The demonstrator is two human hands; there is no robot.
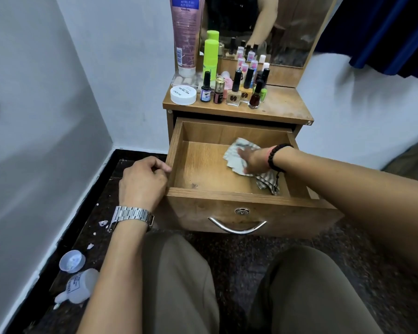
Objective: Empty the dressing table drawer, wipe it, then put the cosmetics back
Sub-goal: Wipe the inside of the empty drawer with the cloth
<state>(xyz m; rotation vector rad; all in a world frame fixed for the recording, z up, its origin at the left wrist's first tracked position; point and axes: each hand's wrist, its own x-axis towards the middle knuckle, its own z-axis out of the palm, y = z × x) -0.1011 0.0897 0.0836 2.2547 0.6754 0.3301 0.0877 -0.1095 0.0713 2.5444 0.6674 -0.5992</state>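
As we wipe the drawer (pixel 193 165) | right hand (pixel 253 160) flat on cloth (pixel 237 155), right-rear | unwiped floor lies leftward | left hand (pixel 143 182) curled, steadying left wall

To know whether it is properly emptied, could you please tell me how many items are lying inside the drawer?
1: a cloth on the right of the drawer floor, pressed under the right hand. The front wall may hide a narrow strip.

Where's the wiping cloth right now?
In the head view, the cloth lies inside the open drawer, on the right side of its floor, pressed under the right hand.
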